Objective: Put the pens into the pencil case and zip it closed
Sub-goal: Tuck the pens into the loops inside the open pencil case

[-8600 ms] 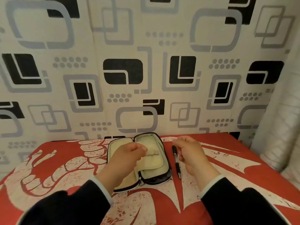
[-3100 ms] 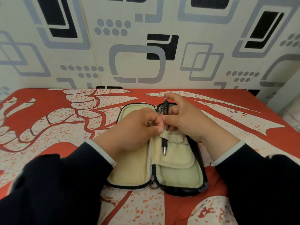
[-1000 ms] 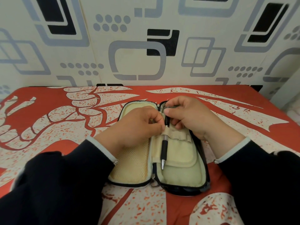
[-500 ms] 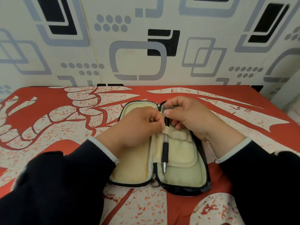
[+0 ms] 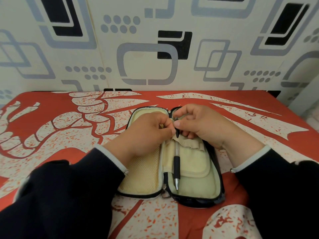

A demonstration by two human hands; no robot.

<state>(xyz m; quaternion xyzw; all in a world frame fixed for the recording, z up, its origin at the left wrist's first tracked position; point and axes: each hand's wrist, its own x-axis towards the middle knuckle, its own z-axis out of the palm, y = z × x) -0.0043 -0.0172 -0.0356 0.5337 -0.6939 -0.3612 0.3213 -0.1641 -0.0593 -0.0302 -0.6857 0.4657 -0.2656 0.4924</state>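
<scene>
The pen (image 5: 177, 163) lay lengthwise in the open pencil case (image 5: 214, 178), tip toward the person. The right hand (image 5: 205, 125) pinched its far end; the left hand (image 5: 146, 133) gripped the loop strap.

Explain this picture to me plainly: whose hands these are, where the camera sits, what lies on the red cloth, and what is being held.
No machine here: a person wears one camera on the head, looking down at their own two hands. On the red and cream patterned cloth lies a black pencil case, unzipped and spread open, cream inside. The right hand pinches the top of a black pen, which runs under an elastic loop in the case's right half, tip toward the wearer. The left hand pinches the fabric beside it. No other pen is visible.
</scene>
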